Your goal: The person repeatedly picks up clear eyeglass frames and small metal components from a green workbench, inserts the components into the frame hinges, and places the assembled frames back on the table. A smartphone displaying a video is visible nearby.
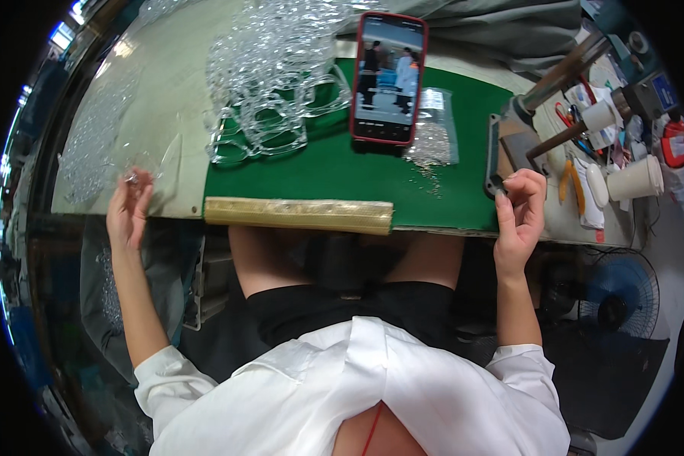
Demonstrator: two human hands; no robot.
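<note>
At the table's left front edge, my left hand (pixel 131 209) has its fingers closed on a clear plastic glasses frame (pixel 172 161), whose see-through arm sticks up beyond the fingertips. My right hand (pixel 520 216) is raised at the right, its fingers curled and thumb close to the forefinger. Whatever may be between those fingertips is too small to make out. Just beyond it stands a metal hand press (pixel 513 140). Many clear glasses frames (pixel 277 125) lie heaped at the far middle, partly on a green mat (pixel 304 178).
A red-cased phone (pixel 388 80) showing a picture stands on the mat. Beside it, a clear bag (pixel 433 125) spills tiny metal parts (pixel 431 179). A gold strip (pixel 300 214) lines the front edge. Orange-handled pliers (pixel 572 182), a white cup (pixel 637 179) and a fan (pixel 617 300) are at right.
</note>
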